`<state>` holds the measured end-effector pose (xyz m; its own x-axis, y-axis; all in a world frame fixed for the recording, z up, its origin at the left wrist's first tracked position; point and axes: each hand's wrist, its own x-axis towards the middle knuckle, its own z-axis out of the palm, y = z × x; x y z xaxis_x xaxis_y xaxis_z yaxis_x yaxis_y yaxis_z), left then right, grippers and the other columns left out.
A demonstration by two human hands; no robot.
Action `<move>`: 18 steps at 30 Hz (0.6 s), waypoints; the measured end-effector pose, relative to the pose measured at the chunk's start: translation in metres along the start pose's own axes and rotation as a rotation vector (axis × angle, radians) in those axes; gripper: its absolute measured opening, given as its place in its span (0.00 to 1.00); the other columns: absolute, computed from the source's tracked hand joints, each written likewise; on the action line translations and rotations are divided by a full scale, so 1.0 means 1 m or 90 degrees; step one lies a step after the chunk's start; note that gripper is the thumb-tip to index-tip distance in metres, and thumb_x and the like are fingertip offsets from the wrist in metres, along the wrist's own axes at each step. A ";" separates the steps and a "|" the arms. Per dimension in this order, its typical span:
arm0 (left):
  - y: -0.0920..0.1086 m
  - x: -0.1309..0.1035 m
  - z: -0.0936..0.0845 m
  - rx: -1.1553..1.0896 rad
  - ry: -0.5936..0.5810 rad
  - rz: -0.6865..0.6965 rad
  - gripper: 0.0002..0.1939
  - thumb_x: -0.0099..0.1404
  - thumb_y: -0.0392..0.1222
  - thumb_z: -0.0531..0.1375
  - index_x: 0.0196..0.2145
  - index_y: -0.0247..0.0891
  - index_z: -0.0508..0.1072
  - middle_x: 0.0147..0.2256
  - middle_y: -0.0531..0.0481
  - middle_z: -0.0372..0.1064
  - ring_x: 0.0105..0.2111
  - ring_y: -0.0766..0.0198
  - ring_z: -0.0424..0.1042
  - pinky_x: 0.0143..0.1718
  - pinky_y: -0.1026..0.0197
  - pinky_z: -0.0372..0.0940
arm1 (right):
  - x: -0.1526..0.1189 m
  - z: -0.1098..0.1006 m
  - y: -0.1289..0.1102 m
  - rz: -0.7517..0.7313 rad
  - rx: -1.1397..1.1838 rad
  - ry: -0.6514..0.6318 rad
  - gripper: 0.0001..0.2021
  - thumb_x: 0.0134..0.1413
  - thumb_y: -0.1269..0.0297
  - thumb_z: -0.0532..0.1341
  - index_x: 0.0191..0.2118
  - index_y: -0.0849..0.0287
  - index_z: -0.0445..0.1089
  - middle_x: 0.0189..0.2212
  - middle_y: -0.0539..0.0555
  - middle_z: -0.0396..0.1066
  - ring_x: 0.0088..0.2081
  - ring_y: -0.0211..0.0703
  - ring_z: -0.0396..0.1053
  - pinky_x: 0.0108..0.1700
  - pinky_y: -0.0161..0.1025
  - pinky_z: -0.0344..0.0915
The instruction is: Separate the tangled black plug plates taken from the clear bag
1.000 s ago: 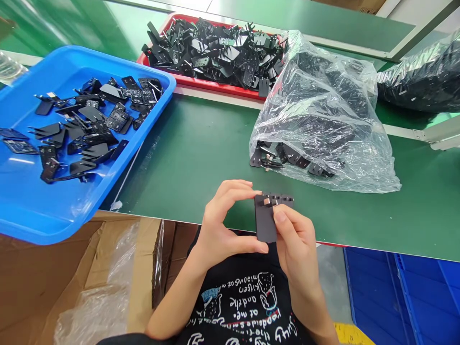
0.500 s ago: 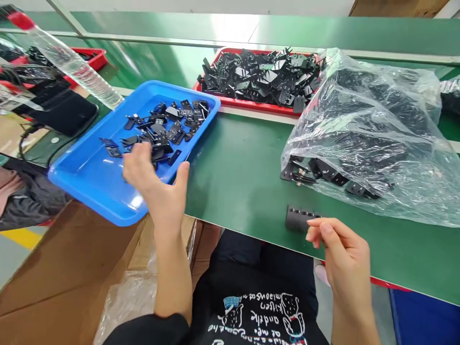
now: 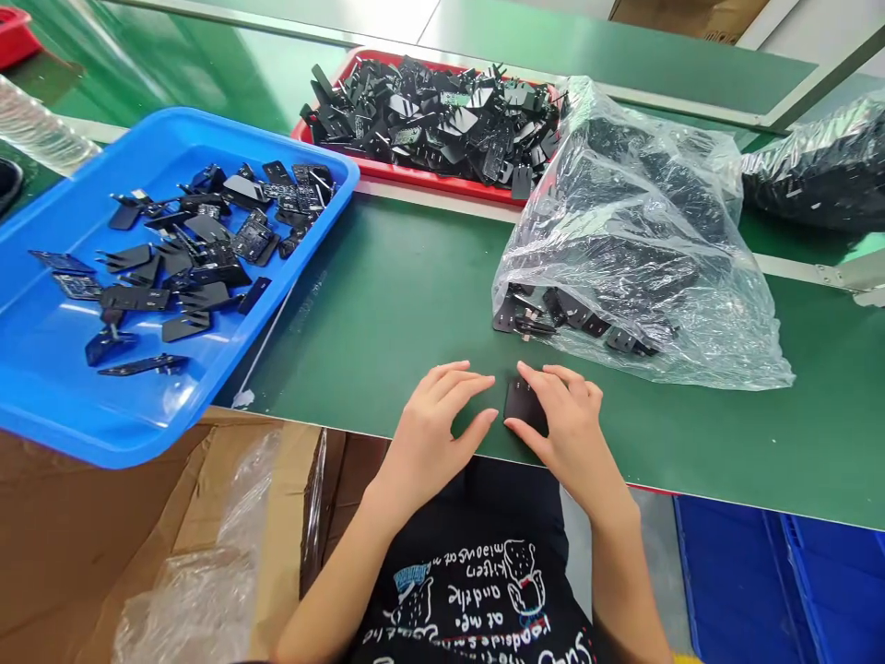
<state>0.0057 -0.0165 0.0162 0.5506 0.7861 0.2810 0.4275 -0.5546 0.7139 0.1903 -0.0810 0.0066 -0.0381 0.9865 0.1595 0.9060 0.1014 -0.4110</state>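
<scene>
A flat black plastic part point(image 3: 524, 408) with small holes along its far edge lies on the green worktop point(image 3: 407, 277) near the front edge. My right hand point(image 3: 571, 415) grips it from the right, thumb at its near side and fingers at its far side, covering part of it. Just left of the part, my left hand point(image 3: 439, 420) holds nothing, its thumb and fingers apart and pointing toward it. Further left, a blue tray point(image 3: 235, 387) contains several loose black parts point(image 3: 207, 249), some with pins or circuit boards showing.
Behind the worktop, a red tray point(image 3: 415, 175) is heaped with black parts. A clear plastic bag point(image 3: 643, 249) of black parts lies open toward me on the right. A plastic bottle point(image 3: 41, 124) is at far left. Cardboard point(image 3: 186, 516) and blue crates point(image 3: 733, 572) are below.
My left hand has moved from over the blue tray to beside the black part. My right hand has come down onto that part. The view has shifted to the right.
</scene>
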 end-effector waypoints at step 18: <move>0.015 0.005 0.002 -0.702 -0.118 -0.108 0.29 0.60 0.46 0.65 0.57 0.44 0.65 0.51 0.42 0.70 0.49 0.54 0.72 0.49 0.55 0.70 | 0.001 -0.034 -0.027 -0.136 0.248 0.210 0.26 0.57 0.57 0.63 0.60 0.49 0.61 0.53 0.59 0.68 0.49 0.51 0.70 0.45 0.48 0.72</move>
<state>0.0167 -0.0212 0.0273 0.6833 0.7242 0.0930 -0.3086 0.1709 0.9357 0.1799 -0.0869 0.0489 -0.0130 0.8526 0.5224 0.6667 0.3968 -0.6309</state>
